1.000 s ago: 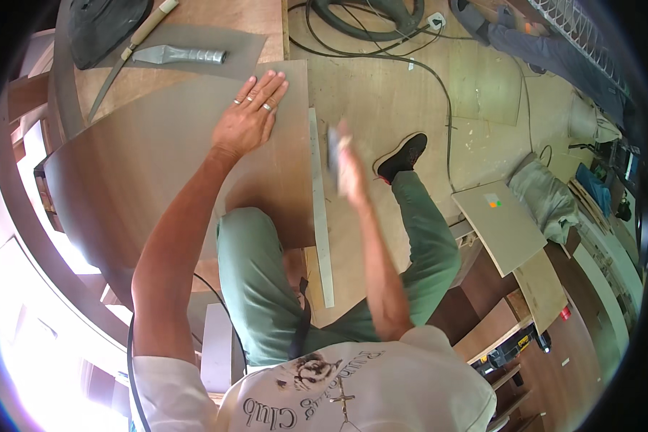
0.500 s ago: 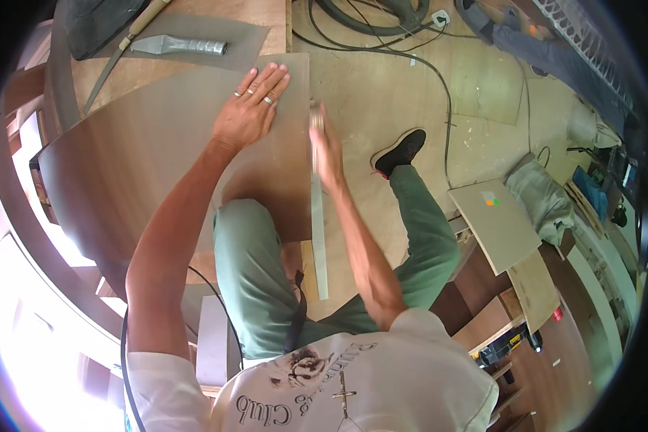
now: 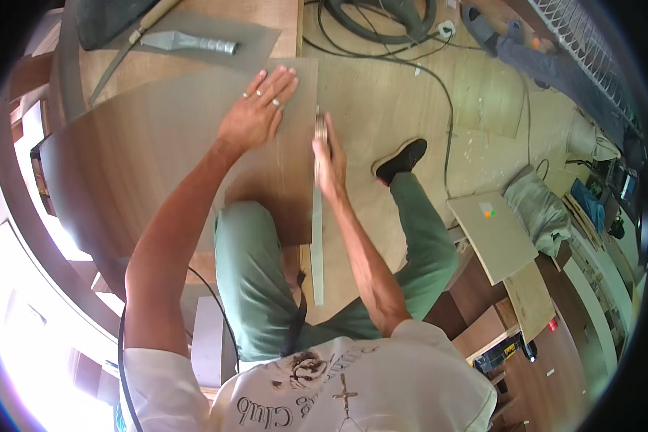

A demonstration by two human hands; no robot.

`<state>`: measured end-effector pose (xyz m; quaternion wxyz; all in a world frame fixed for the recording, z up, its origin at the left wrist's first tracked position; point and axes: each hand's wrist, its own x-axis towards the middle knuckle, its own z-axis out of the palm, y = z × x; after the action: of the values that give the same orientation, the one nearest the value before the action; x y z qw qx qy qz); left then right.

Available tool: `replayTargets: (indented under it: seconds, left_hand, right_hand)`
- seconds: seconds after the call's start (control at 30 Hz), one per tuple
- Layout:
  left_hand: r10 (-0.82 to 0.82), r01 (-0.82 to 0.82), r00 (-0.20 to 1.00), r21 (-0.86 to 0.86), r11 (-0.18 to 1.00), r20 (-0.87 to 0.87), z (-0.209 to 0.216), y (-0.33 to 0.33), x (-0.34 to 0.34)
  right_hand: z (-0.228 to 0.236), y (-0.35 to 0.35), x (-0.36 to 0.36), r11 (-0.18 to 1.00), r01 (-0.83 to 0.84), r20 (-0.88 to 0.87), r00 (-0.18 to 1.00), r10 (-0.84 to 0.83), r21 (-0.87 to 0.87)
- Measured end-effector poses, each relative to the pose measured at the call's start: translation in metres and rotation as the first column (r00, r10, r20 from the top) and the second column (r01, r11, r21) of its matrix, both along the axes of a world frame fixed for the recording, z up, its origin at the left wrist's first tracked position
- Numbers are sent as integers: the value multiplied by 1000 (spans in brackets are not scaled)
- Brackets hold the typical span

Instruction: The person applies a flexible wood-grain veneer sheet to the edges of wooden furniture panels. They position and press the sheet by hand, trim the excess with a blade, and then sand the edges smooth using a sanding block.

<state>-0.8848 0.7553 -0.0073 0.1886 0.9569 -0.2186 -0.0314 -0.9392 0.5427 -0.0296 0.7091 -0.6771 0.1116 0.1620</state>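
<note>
My left hand [image 3: 261, 109] lies flat, fingers stretched out, on a large brown panel [image 3: 144, 151] that has a curved left side and a straight right edge. Against that right edge, my right hand [image 3: 328, 162] is closed around a small, brownish, ridged block-like thing [image 3: 321, 128], whose kind I cannot make out. Below the hand a narrow pale strip [image 3: 317, 252] hangs along the edge, toward my knee. Whether the strip joins the held thing is hidden by my fingers.
Beyond the panel lie a file with a wooden handle [image 3: 115, 68] and a silver tool with a ribbed end [image 3: 187, 43]. Black cable [image 3: 439, 86] and a coiled hose [image 3: 381, 32] cross the floor. Boards [image 3: 493, 230] stand at the right, near a power tool [image 3: 500, 354].
My right hand has moved slightly down along the panel's edge, and its grip shows more sharply. The left hand stays flat on the panel. The view has shifted a little.
</note>
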Motion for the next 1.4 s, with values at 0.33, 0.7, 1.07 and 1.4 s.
replayTargets:
  seconds: [0.33, 0.7, 1.07, 1.4]
  left_hand:
    - [-13, 13, 1000, 42, 999, -5, 6, -5, -7]
    - [-6, 6, 1000, -7, 1000, -4, 2, 1, -10]
    - [-25, 25, 1000, -21, 999, 6, 2, -4, -4]
    - [-27, 31, 998, -67, 997, 57, -7, -15, -13]
  right_hand:
    - [5, -2, 18, 989, -72, 75, 994, 82, -129]
    - [28, 11, 38, 995, -76, 72, 994, 81, -68]
    - [16, 8, 47, 991, -50, 134, 989, 67, -126]
    - [27, 8, 88, 994, 2, 206, 978, 21, -111]
